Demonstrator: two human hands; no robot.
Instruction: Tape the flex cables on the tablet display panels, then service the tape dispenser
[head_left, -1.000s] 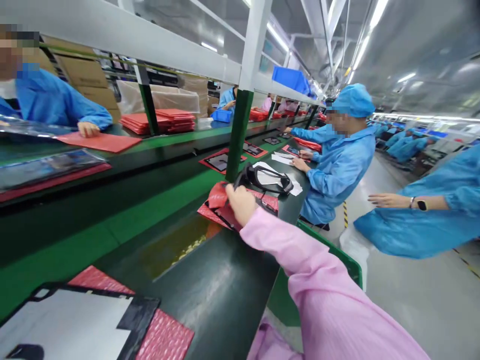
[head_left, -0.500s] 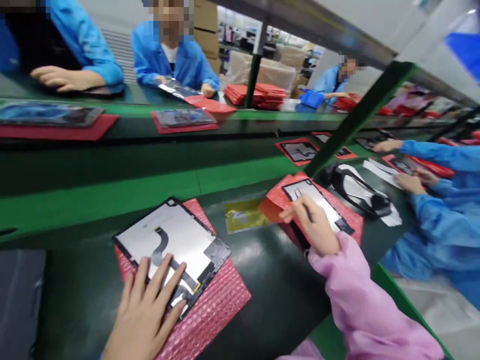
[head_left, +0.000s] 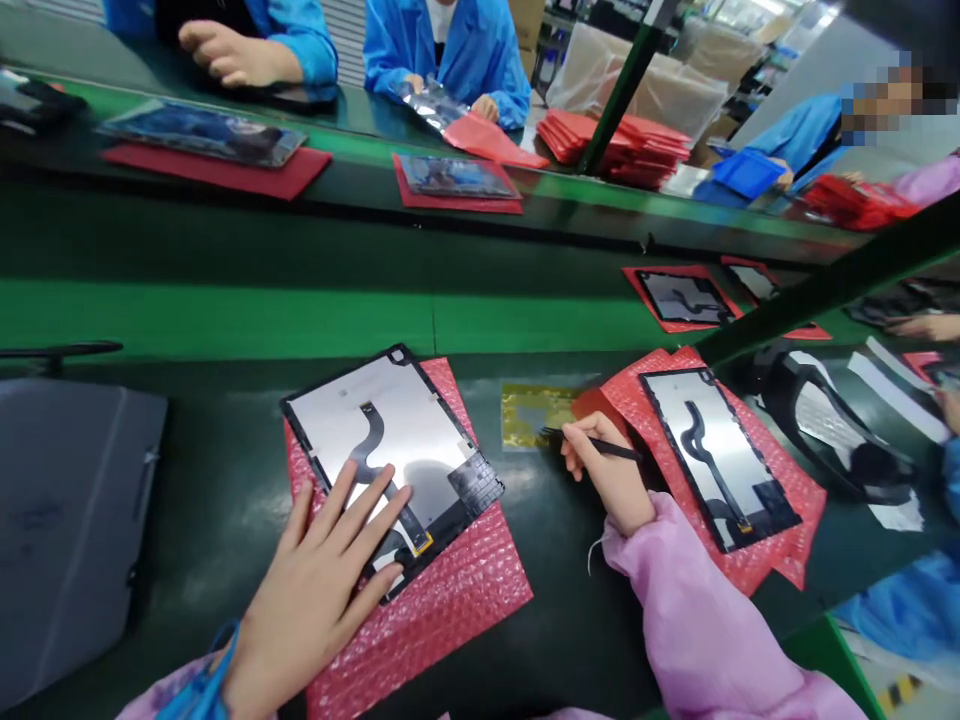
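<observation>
My left hand lies with fingers spread on a screen panel, whose silvery back faces up with a dark ribbon cable along it. Beneath that panel is a pink bubble-wrap pouch. In my right hand a pair of black tweezers is pinched, tips pointing left over a yellow film sheet on the bench. Just right of that hand, a second screen panel rests on red bubble-wrap pouches.
A dark grey case stands at the left. Black straps on a white piece lie at the right, near a green post. Across the raised ledge, people in blue jackets work beside stacked red pouches.
My right hand has moved left from the second panel to the yellow sheet, still holding the tweezers. My left hand stays on its panel. The camera view has shifted.
</observation>
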